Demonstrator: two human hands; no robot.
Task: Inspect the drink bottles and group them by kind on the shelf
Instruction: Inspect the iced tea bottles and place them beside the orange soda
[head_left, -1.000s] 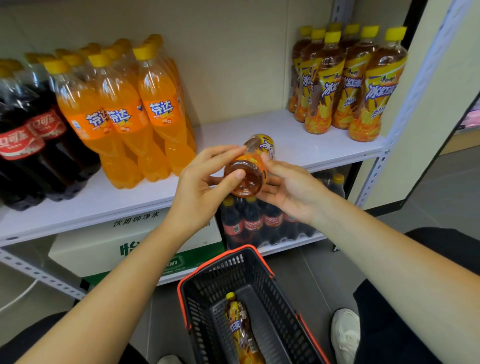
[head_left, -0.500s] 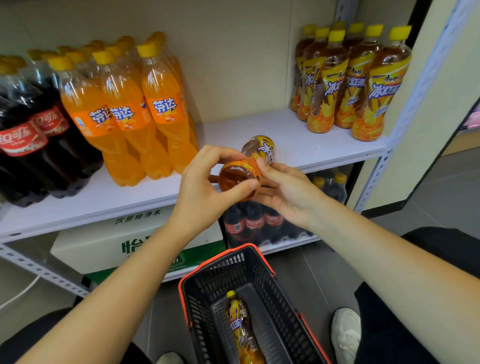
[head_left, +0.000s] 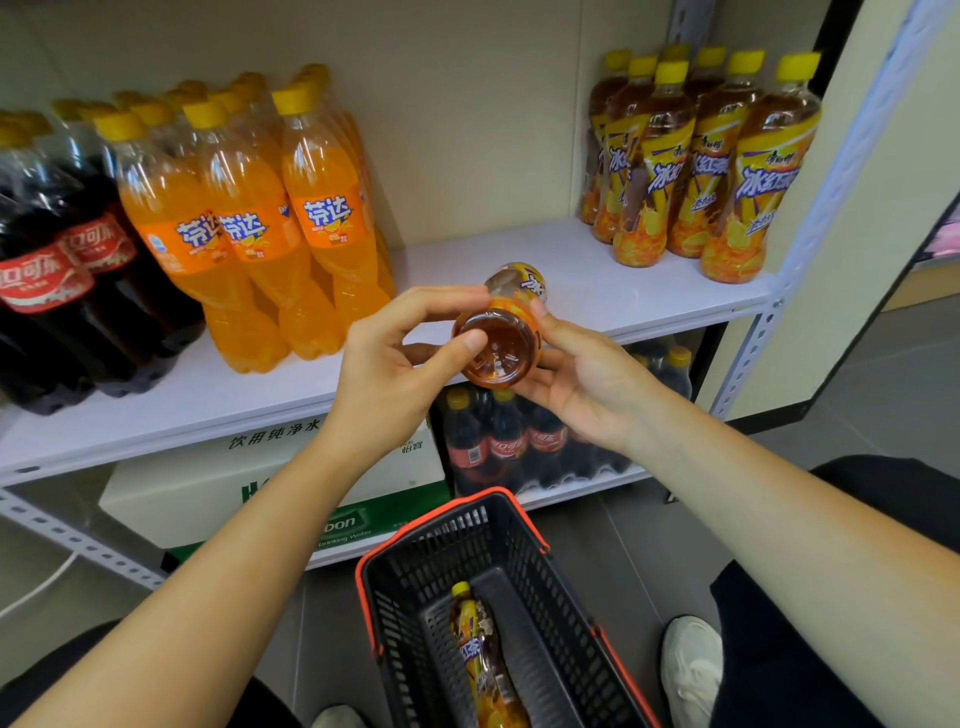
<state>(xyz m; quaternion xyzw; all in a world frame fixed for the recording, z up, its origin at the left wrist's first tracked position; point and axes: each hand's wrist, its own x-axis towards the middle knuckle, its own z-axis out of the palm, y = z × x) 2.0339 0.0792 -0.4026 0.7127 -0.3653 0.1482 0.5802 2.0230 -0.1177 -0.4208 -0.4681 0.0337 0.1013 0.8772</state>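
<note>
White shelf; hands grip ribbed, seemingly plastic tea bottle.

The iced tea bottle has turned in the hands, its round base facing the camera again

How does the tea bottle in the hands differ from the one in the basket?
The held bottle is gripped by the left hand and right hand, base toward the camera; the basket bottle lies untouched, yellow cap pointing toward the shelf. The held one's cap is hidden. Both share the yellow label.
</note>
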